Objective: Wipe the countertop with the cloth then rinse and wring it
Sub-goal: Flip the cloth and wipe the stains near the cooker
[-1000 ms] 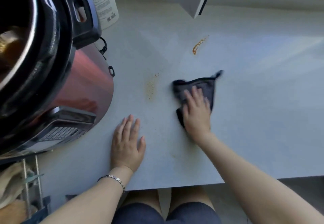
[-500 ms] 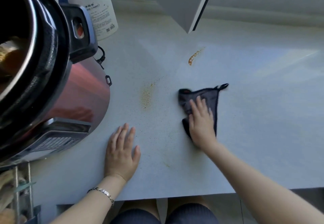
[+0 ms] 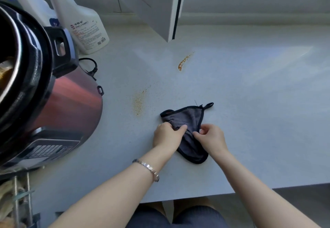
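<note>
Both the left hand (image 3: 167,136) and right hand (image 3: 210,137) are pinched onto the cloth (image 3: 189,120), apparently to refold it before the orange stains (image 3: 183,61) on the countertop (image 3: 259,103) are wiped

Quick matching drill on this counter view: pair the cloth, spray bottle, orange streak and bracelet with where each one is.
Things:
1. cloth
2. spray bottle
3. orange streak
4. bracelet

Places:
A. on the left wrist
B. on the countertop near the open window frame
C. pinched by both hands
D. standing behind the cooker

Pairs: 1-C, 2-D, 3-B, 4-A
</note>
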A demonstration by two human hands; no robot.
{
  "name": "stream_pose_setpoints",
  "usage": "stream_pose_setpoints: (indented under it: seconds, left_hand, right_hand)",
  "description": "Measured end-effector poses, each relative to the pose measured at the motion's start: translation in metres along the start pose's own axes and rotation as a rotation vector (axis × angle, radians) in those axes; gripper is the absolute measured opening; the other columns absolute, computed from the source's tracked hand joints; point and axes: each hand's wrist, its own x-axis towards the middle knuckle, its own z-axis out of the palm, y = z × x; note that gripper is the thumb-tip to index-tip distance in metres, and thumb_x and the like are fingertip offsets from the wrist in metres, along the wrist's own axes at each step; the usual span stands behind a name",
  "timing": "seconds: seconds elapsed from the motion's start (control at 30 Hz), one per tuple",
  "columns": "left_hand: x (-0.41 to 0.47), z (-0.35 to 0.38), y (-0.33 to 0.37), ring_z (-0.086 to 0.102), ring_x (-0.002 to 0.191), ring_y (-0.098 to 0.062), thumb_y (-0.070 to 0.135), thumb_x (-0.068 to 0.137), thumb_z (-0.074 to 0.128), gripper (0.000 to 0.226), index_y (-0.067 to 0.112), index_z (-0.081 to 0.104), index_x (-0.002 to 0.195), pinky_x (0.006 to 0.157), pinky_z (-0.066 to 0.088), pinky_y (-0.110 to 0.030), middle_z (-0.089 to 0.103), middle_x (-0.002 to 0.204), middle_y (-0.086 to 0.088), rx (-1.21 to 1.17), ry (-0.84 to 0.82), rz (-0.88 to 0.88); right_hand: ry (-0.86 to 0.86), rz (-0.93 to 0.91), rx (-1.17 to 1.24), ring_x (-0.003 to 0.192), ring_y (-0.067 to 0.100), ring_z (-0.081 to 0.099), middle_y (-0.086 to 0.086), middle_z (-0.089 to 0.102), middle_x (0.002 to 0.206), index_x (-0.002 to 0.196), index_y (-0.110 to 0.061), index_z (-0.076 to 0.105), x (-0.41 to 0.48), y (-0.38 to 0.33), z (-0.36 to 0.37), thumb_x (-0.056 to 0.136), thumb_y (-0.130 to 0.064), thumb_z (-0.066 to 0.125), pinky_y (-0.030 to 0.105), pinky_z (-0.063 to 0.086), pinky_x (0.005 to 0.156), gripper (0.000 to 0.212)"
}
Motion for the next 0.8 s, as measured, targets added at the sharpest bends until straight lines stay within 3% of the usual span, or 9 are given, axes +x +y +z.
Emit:
stream_pose_setpoints:
  seconds: [0.07, 0.17, 0.23, 0.3, 0.4, 0.5, 0.63, 0.73, 0.8]
  left_hand:
    - [0.001, 0.0, 0.009, 0.06, 0.093, -0.029, 0.032, 0.084, 0.06, 0.025, 0.014, 0.053, 0.068, 0.075, 0.044, -0.028, 0.067, 0.098, -0.013, -0.104, 0.017, -0.035]
    - [-0.002, -0.007, 0.017, 0.056, 0.086, -0.019, 0.021, 0.089, 0.054, 0.007, 0.014, 0.053, 0.09, 0.071, 0.037, -0.021, 0.062, 0.092, -0.004, -0.283, 0.005, 0.109]
    - [-0.004, -0.015, 0.028, 0.057, 0.084, -0.016, 0.018, 0.091, 0.051, 0.004, 0.015, 0.051, 0.092, 0.073, 0.042, -0.022, 0.062, 0.086, -0.001, -0.407, -0.069, 0.223]
    - [-0.006, -0.027, 0.049, 0.056, 0.078, -0.011, 0.013, 0.092, 0.05, 0.01, 0.018, 0.049, 0.084, 0.072, 0.043, -0.017, 0.06, 0.079, 0.003, -0.52, -0.113, 0.323]
    - [-0.013, -0.051, 0.089, 0.053, 0.08, -0.01, 0.005, 0.092, 0.049, 0.009, 0.013, 0.049, 0.086, 0.074, 0.044, -0.013, 0.057, 0.084, -0.004, -0.646, -0.144, 0.512]
    - [-0.015, -0.067, 0.105, 0.059, 0.084, -0.014, 0.006, 0.09, 0.05, 0.009, 0.014, 0.052, 0.086, 0.083, 0.049, -0.023, 0.06, 0.087, -0.004, -0.731, -0.167, 0.587]
    - [-0.004, -0.051, 0.073, 0.061, 0.085, -0.023, 0.01, 0.087, 0.055, 0.01, 0.016, 0.048, 0.09, 0.08, 0.05, -0.034, 0.064, 0.09, -0.007, -0.479, -0.075, 0.299]
    - [-0.006, -0.03, 0.025, 0.054, 0.083, -0.021, 0.014, 0.086, 0.055, 0.026, 0.016, 0.043, 0.109, 0.065, 0.04, -0.025, 0.063, 0.094, -0.006, -0.152, -0.177, 0.087]
    - [-0.008, -0.026, -0.005, 0.053, 0.085, -0.017, 0.012, 0.086, 0.055, 0.026, 0.014, 0.05, 0.11, 0.072, 0.038, -0.021, 0.064, 0.102, -0.006, -0.093, -0.172, 0.076]
  right_hand:
    - [-0.049, -0.016, 0.023, 0.058, 0.017, 0.043, -0.004, 0.044, 0.055, 0.062, -0.012, 0.053, 0.001, 0.004, -0.004, 0.077, -0.013, 0.063, 0.019, 0.03, 0.049, 0.018]
    - [-0.122, 0.017, 0.366, 0.063, 0.012, 0.057, -0.001, 0.062, 0.07, 0.08, -0.014, 0.062, -0.003, 0.002, -0.023, 0.084, -0.013, 0.059, 0.021, 0.045, 0.06, 0.006]
    - [-0.145, -0.004, 0.586, 0.07, 0.013, 0.063, 0.004, 0.067, 0.081, 0.089, -0.014, 0.062, -0.002, -0.004, -0.042, 0.089, -0.013, 0.055, 0.024, 0.05, 0.067, 0.006]
    - [-0.073, -0.087, 0.671, 0.07, 0.009, 0.063, 0.0, 0.068, 0.078, 0.085, -0.017, 0.061, 0.005, -0.013, -0.064, 0.089, -0.012, 0.054, 0.023, 0.05, 0.069, 0.01]
    - [0.063, -0.202, 0.843, 0.064, 0.001, 0.061, -0.012, 0.069, 0.063, 0.079, -0.019, 0.06, 0.011, -0.035, -0.098, 0.09, -0.011, 0.051, 0.018, 0.049, 0.065, 0.017]
    - [0.088, -0.276, 0.924, 0.064, 0.001, 0.062, -0.012, 0.068, 0.065, 0.076, -0.02, 0.059, 0.011, -0.045, -0.119, 0.092, -0.015, 0.049, 0.017, 0.052, 0.063, 0.019]
    - [0.045, -0.067, 0.606, 0.059, 0.007, 0.063, -0.006, 0.07, 0.064, 0.084, -0.01, 0.062, 0.01, -0.014, -0.087, 0.089, -0.015, 0.055, 0.026, 0.055, 0.065, 0.01]
    - [0.006, 0.122, 0.063, 0.089, 0.029, 0.062, 0.015, 0.065, 0.098, 0.118, -0.003, 0.049, -0.002, 0.024, -0.049, 0.083, -0.022, 0.062, 0.038, 0.047, 0.084, 0.042]
    - [0.082, -0.039, -0.115, 0.112, 0.029, 0.052, 0.015, 0.053, 0.121, 0.128, -0.009, 0.042, -0.013, 0.031, -0.033, 0.083, -0.022, 0.061, 0.037, 0.041, 0.096, 0.05]
